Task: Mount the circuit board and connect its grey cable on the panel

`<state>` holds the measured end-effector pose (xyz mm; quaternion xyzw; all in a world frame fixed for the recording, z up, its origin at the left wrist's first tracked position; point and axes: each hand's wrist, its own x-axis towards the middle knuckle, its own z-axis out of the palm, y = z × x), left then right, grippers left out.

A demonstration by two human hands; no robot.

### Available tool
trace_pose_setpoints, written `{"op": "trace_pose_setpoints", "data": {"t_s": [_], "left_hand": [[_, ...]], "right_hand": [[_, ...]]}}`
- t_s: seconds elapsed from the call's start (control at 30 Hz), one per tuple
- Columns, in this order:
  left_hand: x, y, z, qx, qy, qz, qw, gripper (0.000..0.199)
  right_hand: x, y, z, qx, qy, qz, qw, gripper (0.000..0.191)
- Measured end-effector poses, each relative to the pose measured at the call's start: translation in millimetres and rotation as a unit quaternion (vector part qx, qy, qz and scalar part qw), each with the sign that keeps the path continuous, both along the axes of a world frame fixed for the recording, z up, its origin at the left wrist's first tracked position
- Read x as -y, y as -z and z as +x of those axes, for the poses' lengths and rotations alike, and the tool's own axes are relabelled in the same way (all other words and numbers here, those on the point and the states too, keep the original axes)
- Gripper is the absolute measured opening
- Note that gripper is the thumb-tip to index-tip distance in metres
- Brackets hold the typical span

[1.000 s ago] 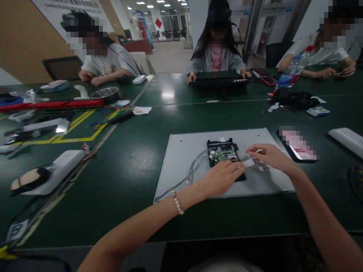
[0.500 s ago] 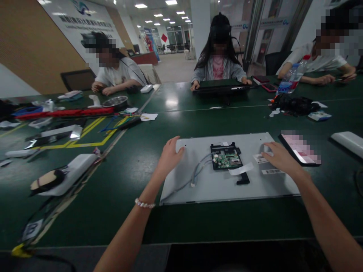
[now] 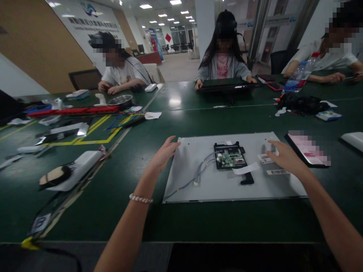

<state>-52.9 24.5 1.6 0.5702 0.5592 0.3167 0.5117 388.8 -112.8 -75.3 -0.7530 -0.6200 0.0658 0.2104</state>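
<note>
A flat grey display panel (image 3: 184, 170) lies back side up on the green table in front of me. Mounted at its middle is a green circuit board (image 3: 231, 160) in a black frame, with thin grey cables (image 3: 200, 170) running to the left. A loose white strip (image 3: 245, 168) crosses the frame's lower edge, beside a black bracket (image 3: 247, 179). My left hand (image 3: 163, 154) is open at the panel's upper left edge, fingertips close to it. Over the right side, near the white labels, my right hand (image 3: 286, 156) is open with thumb and fingers apart. Whether either hand touches the panel, I cannot tell.
Right of the panel lies a phone (image 3: 307, 149), with a white object (image 3: 353, 141) beyond. Bottles (image 3: 297, 79) and a black bundle (image 3: 302, 104) stand farther back. Cables, tools and a white device (image 3: 76, 170) spread leftward. Three people sit opposite, one holding a dark screen (image 3: 228, 86).
My left hand has moved left, off the panel's surface to its edge. My right hand stays over the right side. The view has turned slightly left; the panel looks unmoved on the table.
</note>
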Motion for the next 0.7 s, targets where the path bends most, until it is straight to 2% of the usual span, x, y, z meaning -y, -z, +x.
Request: {"op": "trace_pose_setpoints", "data": {"t_s": [0.13, 0.27, 0.53, 0.7], "left_hand": [[-3, 4.5, -1, 0.004, -0.021, 0.011, 1.000, 0.071], [-3, 6.1, 3, -0.045, -0.054, 0.038, 0.997, 0.069], [-3, 10.4, 8, -0.103, -0.048, 0.082, 0.990, 0.074], [-10, 19.9, 1, -0.163, -0.059, 0.145, 0.974, 0.072]], "right_hand": [[2, -7.9, -9, -0.010, 0.007, 0.004, 1.000, 0.059], [2, -10.9, -15, -0.022, 0.009, 0.012, 1.000, 0.056], [0, -8.6, -22, -0.036, -0.015, 0.008, 0.999, 0.051], [1, -10.5, -33, -0.032, -0.018, -0.007, 0.999, 0.048]]}}
